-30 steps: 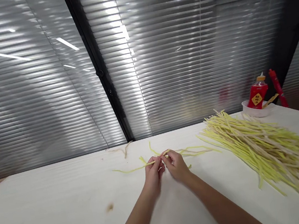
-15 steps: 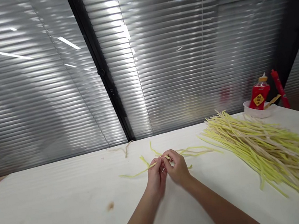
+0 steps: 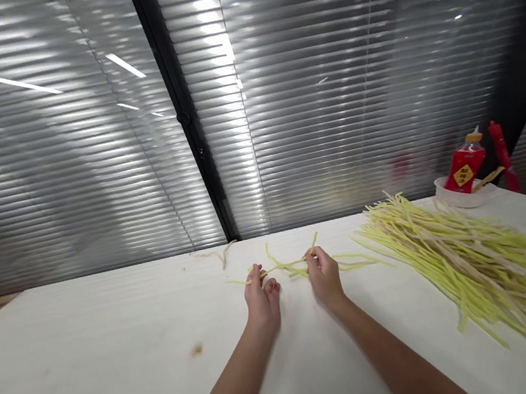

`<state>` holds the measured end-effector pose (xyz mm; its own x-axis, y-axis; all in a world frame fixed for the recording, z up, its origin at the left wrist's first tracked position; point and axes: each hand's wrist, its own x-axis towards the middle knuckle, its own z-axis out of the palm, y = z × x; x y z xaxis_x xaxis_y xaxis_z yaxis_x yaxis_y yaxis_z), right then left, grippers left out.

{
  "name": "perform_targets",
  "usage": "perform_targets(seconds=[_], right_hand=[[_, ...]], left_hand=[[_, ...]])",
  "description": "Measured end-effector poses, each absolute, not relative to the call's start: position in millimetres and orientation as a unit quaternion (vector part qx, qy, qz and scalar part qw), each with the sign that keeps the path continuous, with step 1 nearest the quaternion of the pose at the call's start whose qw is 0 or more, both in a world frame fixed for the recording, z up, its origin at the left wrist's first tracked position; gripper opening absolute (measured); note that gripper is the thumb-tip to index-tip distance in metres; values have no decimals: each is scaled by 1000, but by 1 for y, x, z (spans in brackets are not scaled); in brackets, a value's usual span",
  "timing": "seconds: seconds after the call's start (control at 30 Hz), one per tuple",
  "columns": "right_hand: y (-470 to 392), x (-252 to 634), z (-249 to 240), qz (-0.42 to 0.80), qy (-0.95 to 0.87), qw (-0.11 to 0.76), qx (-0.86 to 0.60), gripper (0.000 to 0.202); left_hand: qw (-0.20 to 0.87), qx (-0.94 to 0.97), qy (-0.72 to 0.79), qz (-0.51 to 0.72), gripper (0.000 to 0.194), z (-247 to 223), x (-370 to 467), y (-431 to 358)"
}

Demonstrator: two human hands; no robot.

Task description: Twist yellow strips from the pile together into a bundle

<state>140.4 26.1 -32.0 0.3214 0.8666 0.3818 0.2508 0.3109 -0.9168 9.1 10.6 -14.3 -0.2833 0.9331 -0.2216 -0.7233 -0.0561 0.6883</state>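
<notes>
In the head view my left hand (image 3: 262,301) pinches one part of a thin yellow strand (image 3: 283,266), whose end pokes out to the left. My right hand (image 3: 325,274) is closed on the same strand a short way to the right, with a tip sticking up above the fingers. Between the two hands the strand runs nearly straight across. Loose yellow strands (image 3: 360,260) lie on the white table (image 3: 119,360) just behind and to the right of my hands. What lies inside the fingertips is too small to make out.
A large pile of yellow and beige strands (image 3: 468,266) spreads over the right side. Behind it a red bottle (image 3: 465,165) with a yellow cap stands in a white bowl (image 3: 461,198). Beige scraps (image 3: 223,255) lie near the back edge, before the blinds (image 3: 308,99).
My hands, close together before, have moved apart, the left to the left and the right to the right. The yellow strand is now stretched between them. The view has shifted slightly.
</notes>
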Motion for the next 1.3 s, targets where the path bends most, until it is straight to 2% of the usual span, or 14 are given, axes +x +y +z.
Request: perform_targets(seconds=[0.27, 0.47, 0.6, 0.77, 0.97, 1.3], right_hand=[[33, 156, -29, 287, -433, 621, -587, 15], [35, 157, -16, 448, -325, 676, -487, 17], [37, 160, -14, 557, -285, 664, -410, 25], [33, 156, -16, 605, -379, 591, -376, 32], [23, 142, -22, 615, -527, 451, -374, 22], [14, 145, -7, 525, -650, 420, -353, 33]], left_hand=[[554, 152, 364, 733, 32, -18, 1, 20], [541, 246, 413, 691, 40, -19, 3, 17], [524, 312, 444, 656, 42, -15, 6, 13], [518, 379, 450, 620, 42, -16, 10, 10], [516, 443, 426, 596, 38, -18, 11, 8], [457, 512, 442, 577, 32, -15, 9, 7]])
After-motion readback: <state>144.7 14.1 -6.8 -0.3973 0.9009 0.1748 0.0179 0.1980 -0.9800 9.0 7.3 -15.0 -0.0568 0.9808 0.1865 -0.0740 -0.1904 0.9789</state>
